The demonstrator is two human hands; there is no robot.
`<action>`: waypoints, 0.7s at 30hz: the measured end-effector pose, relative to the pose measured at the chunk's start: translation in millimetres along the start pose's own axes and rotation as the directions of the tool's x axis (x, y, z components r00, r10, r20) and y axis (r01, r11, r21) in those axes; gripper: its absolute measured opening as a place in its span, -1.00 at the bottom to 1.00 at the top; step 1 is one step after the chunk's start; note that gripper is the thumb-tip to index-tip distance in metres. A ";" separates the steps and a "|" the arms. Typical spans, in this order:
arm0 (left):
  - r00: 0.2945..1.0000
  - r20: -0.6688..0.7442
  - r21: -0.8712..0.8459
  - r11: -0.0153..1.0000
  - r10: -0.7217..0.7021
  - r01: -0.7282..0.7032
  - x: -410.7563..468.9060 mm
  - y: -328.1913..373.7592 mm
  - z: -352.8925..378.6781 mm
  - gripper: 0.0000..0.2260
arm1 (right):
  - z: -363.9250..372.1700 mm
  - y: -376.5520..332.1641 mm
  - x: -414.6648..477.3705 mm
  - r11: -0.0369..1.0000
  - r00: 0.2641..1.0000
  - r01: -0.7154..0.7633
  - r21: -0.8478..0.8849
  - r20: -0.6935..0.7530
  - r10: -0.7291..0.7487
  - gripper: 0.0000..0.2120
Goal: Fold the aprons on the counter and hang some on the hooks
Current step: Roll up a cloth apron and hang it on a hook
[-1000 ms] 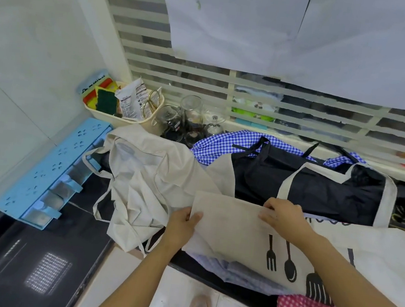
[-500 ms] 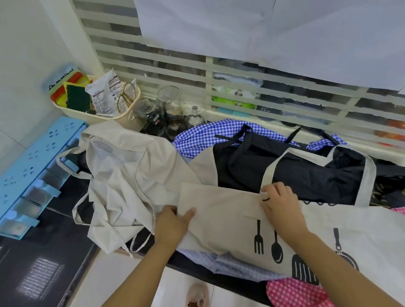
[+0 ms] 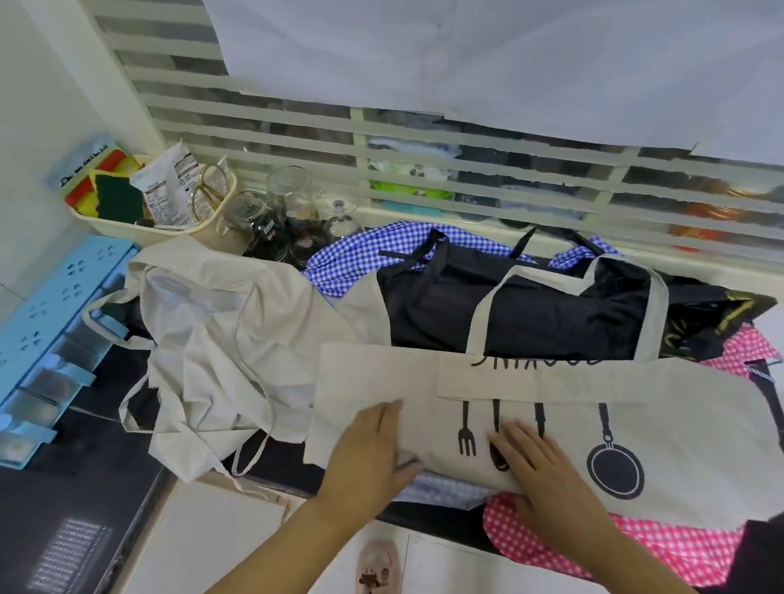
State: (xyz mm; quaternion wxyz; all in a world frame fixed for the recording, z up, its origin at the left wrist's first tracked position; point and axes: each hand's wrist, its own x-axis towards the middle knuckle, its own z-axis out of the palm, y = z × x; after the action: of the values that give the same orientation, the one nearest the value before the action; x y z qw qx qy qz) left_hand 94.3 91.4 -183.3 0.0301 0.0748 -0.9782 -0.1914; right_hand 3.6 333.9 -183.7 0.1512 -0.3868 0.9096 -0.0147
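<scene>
Standing off to the side here. The beige canvas apron with the black fork, spoon and pan print [image 3: 686, 442] is spread flat along the near edge of the dark surface [image 3: 775, 560]. It sits on top of a pink-and-white gingham cloth [image 3: 645, 540] and a pale blue checked one [image 3: 446, 491]. Its top strip is folded down over the print, so the lettering reads upside down. Its neck loop lies back over a crumpled black apron [image 3: 525, 312].

The left hand [image 3: 364, 455] rests on the apron's near-left corner with the fingers straight and flat on the cloth. From this angle I honestly can't say if the thumb is hooked under the hem. The right hand [image 3: 550, 481] presses down just beside it, fingers spread and straight over the spoon print, not gripping anything.

Left of that is a rumpled plain cream apron [image 3: 218, 350] with its ties hanging over the edge. A blue-and-white gingham cloth [image 3: 360, 254] pokes out behind the black one. Further left are a light blue plastic rack [image 3: 7, 350], a cream basket of sponges and packets [image 3: 143, 232] and some clear glass jars [image 3: 289, 197] by the slatted window.
</scene>
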 end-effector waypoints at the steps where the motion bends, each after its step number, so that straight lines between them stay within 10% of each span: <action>1: 0.998 0.057 0.024 0.999 0.023 -0.024 -1.7 3.2 8.6 -0.29 | -1.0 2.4 -3.5 0.999 0.999 0.035 -0.006 0.021 -0.035 -0.24; 13: 0.975 0.185 0.222 0.971 -0.125 0.082 0.9 17.9 23.6 -0.39 | 0.7 46.6 -26.9 0.994 0.992 -0.113 0.007 -0.054 0.113 -0.23; 21: 0.921 0.376 0.284 0.933 0.105 -0.222 4.7 -6.2 15.8 -0.04 | 0.4 58.9 -37.4 0.993 0.996 -0.079 0.082 -0.023 0.081 -0.37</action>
State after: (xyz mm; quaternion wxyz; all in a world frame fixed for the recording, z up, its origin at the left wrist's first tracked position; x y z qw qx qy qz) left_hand 89.1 90.8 -200.1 -0.1435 -0.0402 -0.9882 -0.0367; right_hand -13.0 401.6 -182.7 0.1555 -0.3433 0.9249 -0.0505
